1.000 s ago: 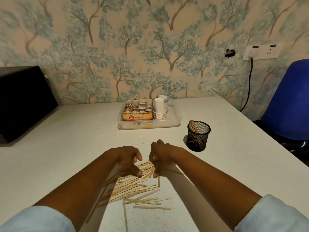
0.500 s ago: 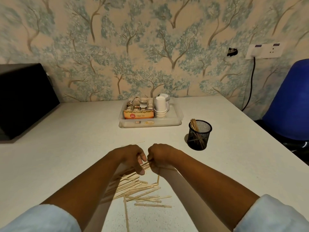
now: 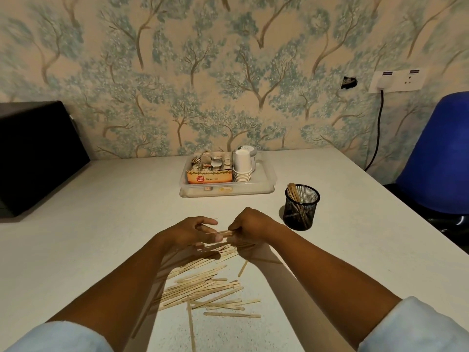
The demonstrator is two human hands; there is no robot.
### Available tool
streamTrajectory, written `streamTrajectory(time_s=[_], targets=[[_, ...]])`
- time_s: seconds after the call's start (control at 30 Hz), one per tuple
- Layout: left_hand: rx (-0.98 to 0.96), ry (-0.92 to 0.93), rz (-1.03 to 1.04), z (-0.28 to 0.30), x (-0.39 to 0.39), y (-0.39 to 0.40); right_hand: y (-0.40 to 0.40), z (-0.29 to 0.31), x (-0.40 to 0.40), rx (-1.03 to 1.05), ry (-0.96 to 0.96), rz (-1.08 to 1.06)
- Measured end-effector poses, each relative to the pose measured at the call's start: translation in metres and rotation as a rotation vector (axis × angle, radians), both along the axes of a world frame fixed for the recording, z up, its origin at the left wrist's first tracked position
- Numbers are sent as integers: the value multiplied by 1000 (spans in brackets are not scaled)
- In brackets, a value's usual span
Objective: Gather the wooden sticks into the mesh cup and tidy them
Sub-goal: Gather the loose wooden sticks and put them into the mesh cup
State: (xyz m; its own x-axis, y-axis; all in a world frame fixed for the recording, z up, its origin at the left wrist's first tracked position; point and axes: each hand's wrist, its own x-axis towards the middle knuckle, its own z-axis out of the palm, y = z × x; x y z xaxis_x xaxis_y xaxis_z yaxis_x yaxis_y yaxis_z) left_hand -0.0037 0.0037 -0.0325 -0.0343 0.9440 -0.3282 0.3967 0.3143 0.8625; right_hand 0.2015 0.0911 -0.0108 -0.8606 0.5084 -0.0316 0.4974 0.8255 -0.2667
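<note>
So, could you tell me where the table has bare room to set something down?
Bare table stretches between the black box and the left hand, and also right of the mesh cup toward the blue chair. It is crowded in front, where loose sticks lie between the forearms.

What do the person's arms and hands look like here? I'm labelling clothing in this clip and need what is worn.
Both forearms are bare from wrist to near the elbow. Pale light-blue sleeves, loose and soft-looking, sit pushed up at the bottom corners: the left sleeve and the right sleeve. The left hand and right hand show no gloves, rings, watch or bracelets.
</note>
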Motion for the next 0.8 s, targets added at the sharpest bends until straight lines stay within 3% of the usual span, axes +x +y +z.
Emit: streamTrajectory(time_s=[0.13,0.23,0.3,0.5,0.8], targets=[[129,-484,273,-3,0,1,7,2,0,-84,99,-67],[193,-737,444,0,0,3,12,3,1,-207,183,-151],[226,-733,476,2,0,4,14,3,1,-283,239,-200],[190,-472,341,-3,23,8,8,3,-10,-442,385,-364],[253,-594,567,-6,66,33,-7,7,-33,-486,475,-428]])
